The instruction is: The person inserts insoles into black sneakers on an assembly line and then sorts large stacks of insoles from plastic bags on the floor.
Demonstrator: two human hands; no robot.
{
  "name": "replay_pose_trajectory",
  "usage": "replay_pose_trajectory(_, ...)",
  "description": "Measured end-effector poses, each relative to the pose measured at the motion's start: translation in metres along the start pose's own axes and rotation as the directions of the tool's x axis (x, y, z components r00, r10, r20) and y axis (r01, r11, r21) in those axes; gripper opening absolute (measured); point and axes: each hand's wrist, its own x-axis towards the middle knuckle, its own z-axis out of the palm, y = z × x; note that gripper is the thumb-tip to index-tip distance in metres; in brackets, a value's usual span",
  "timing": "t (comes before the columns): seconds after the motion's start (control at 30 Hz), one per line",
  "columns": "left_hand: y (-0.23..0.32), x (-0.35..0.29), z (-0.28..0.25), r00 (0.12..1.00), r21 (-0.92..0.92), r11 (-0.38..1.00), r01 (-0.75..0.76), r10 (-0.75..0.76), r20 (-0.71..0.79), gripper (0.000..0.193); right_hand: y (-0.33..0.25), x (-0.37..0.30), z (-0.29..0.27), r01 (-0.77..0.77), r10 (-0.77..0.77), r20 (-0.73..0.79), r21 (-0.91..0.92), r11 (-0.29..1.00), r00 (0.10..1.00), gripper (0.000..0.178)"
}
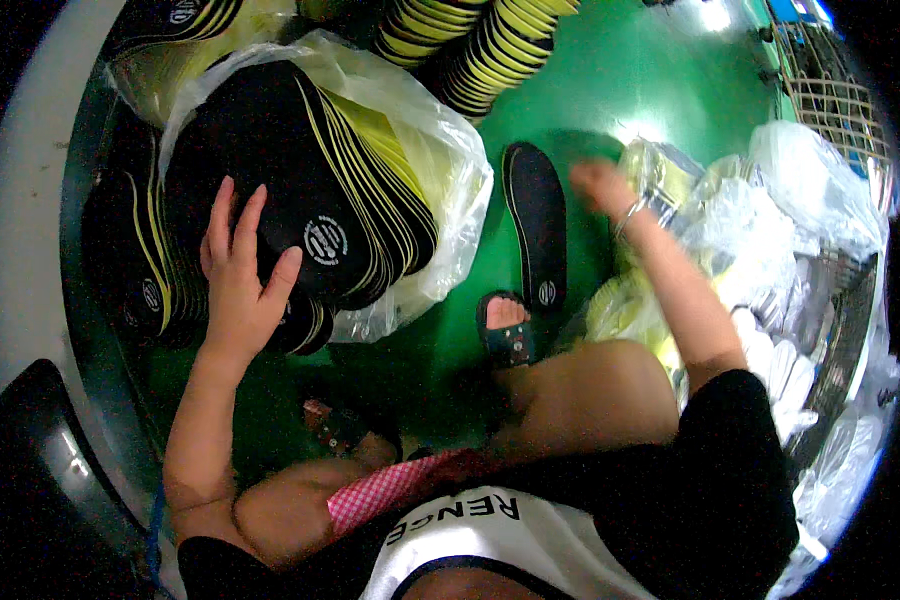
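A large stack of black insoles [260, 120] with yellow-green undersides sits in a clear plastic bag [460, 190] at the left. My left hand [238, 275] rests over the lower left of this stack, fingers spread, gripping nothing. To the right, my right hand [600, 187] is smeared by motion, and its fingers cannot be made out. It is near a black insole [537, 225] that lies lengthwise on the green floor, and no insole shows in it. More insoles [140, 250] are stacked at the far left, partly behind my left hand.
Rows of nested insoles [500, 55] stand at the top. Clear bags [740, 220] of yellow-green and white items crowd the right side, next to a wire-mesh rack [835, 90]. My sandalled foot [505, 325] is on the green floor [610, 60]. A dark glossy object [60, 450] is at lower left.
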Motion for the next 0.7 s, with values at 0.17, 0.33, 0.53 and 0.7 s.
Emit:
replay_pose_trajectory(0.17, -0.007, -0.007, -0.012, 0.971, -0.065, 0.996, 0.068, -0.081, -0.224, 0.054, 0.109, -0.007, 0.153, 0.047, 0.011, -0.128, 0.441, 0.896, 0.992, 0.076)
replay_pose_trajectory(0.33, -0.029, -0.032, -0.019, 0.714, -0.723, 0.507, 0.468, -0.699, -0.028, 0.078, 0.098, -0.010, 0.124, -0.328, 0.239, 0.225, 0.624, 0.709, 0.945, 0.052)
replay_pose_trajectory(0.53, -0.032, -0.039, -0.014, 0.627, -0.895, 0.107, 0.433, -0.749, 0.214, 0.085, 0.099, -0.004, 0.087, 0.122, 0.148, -0.197, 0.905, 0.409, 0.969, 0.053)
replay_pose_trajectory(0.7, -0.043, -0.040, 0.000, 0.570, -0.792, -0.271, 0.547, -0.572, 0.590, 0.069, -0.020, -0.095, -0.034, 0.216, -0.235, -0.204, 0.976, 0.024, 0.950, 0.034)
